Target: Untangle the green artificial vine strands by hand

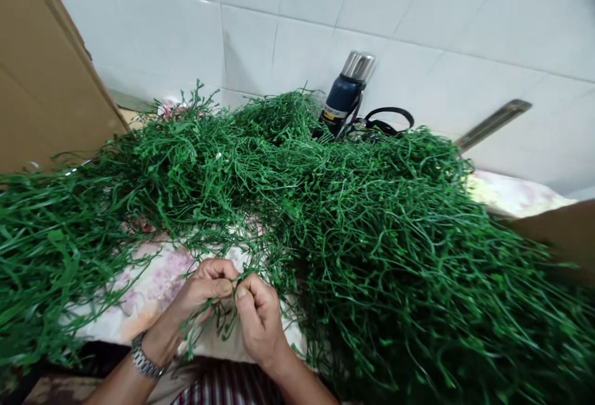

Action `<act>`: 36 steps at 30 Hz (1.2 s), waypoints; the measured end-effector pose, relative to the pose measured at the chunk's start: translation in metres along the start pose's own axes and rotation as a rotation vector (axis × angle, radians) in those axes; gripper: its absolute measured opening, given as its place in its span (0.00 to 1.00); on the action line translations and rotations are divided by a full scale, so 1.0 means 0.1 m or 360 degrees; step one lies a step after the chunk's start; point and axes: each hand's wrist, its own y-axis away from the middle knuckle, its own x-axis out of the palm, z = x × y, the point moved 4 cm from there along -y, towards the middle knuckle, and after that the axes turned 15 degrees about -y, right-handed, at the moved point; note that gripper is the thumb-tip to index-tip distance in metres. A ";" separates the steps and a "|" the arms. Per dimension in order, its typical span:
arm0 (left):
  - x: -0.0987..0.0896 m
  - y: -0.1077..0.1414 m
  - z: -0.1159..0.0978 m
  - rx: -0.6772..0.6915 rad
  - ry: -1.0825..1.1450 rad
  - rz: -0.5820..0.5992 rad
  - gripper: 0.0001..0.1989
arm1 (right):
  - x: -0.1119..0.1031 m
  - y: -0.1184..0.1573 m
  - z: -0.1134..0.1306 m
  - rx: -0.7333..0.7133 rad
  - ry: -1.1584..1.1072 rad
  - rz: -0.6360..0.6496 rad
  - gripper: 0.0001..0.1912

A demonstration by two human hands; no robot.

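Both hands are close together over a floral cloth (162, 268). My left hand (204, 290), with a metal watch (145, 358) on its wrist, pinches a thin green stem (225, 321) between thumb and forefinger. Right beside it, my right hand (260, 318) is closed with thumb and forefinger on the same green strands, the fingertips of the two hands nearly touching. Loose green ends hang below the fingers. A big tangled heap of green stems (390, 231) lies to the right and beyond the hands, and more stems (46, 250) spread at the left.
Behind the heap stands a dark blue flask (341, 98) with a steel cap, beside a black strap (395, 110). A metal strip (495, 123) leans near the white tiled wall (307, 39). Cardboard (41, 76) rises at the left; another brown piece (558, 234) is at the right.
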 end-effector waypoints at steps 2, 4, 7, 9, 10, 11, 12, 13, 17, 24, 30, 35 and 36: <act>0.02 0.00 0.00 0.0001 0.0023 -0.0011 0.15 | 0.00 -0.01 0.02 -0.0044 0.0053 0.0051 0.14; 0.03 0.00 -0.01 0.0017 0.0045 -0.0026 0.15 | 0.00 -0.02 0.04 -0.0067 0.0042 0.0076 0.15; 0.02 -0.01 -0.04 0.0069 0.0044 -0.0044 0.16 | 0.02 -0.04 0.06 -0.0079 -0.0026 0.0080 0.15; 0.01 -0.01 -0.05 0.0094 0.0039 -0.0042 0.17 | 0.03 -0.05 0.05 -0.0068 -0.0090 0.0081 0.16; 0.00 0.00 -0.04 0.0071 0.0050 -0.0063 0.17 | 0.04 -0.06 0.03 -0.0046 -0.0126 0.0087 0.16; -0.02 0.00 -0.03 0.0051 0.0065 -0.0096 0.17 | 0.04 -0.07 0.01 -0.0034 -0.0163 0.0075 0.16; -0.04 0.00 -0.02 0.0029 0.0081 -0.0123 0.16 | 0.04 -0.08 -0.02 -0.0017 -0.0197 0.0061 0.16; -0.06 0.01 -0.01 0.0010 0.0091 -0.0140 0.15 | 0.05 -0.08 -0.04 0.0005 -0.0226 0.0053 0.17; -0.09 0.03 -0.01 0.0095 0.0076 -0.0094 0.14 | 0.07 -0.10 -0.09 0.0060 -0.0313 -0.0003 0.18; -0.10 0.06 -0.06 0.0138 0.0020 -0.0079 0.15 | 0.12 -0.09 -0.07 0.0109 -0.0504 -0.0089 0.17; -0.16 0.06 -0.20 0.0391 0.0269 -0.0078 0.15 | -0.12 -0.16 0.13 -0.0144 -0.0732 -0.0335 0.16; -0.14 0.10 -0.20 0.0555 -0.0297 -0.0254 0.10 | -0.20 -0.12 0.27 -0.0325 0.0269 -0.0190 0.14; -0.14 0.11 -0.20 0.0575 -0.0402 -0.0301 0.11 | -0.18 -0.10 0.28 -0.0337 0.0409 -0.0160 0.13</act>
